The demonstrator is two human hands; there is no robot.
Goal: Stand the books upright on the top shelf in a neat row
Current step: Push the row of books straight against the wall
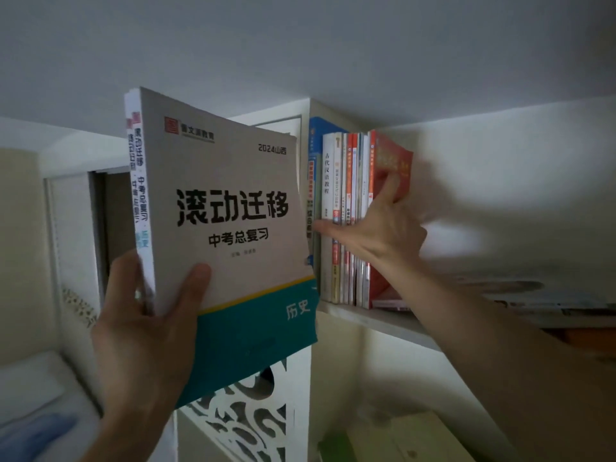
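Observation:
My left hand (146, 325) grips a thick grey workbook (226, 201) with a teal band at its foot, thumb on the cover; a second thin book seems pressed behind it. The workbook is upright in the air, left of the shelf unit. On the top shelf (376, 320) several books (346, 215) stand upright in a row against the left wall. My right hand (376, 225) spans this row, thumb on the leftmost spines, fingers round the red book (390, 168) at the right end.
Flat books or magazines (520, 295) lie on the top shelf right of the row. Below is a white carved panel (246, 418) and a lower shelf with a yellowish box (410, 435). The ceiling is close above the shelf.

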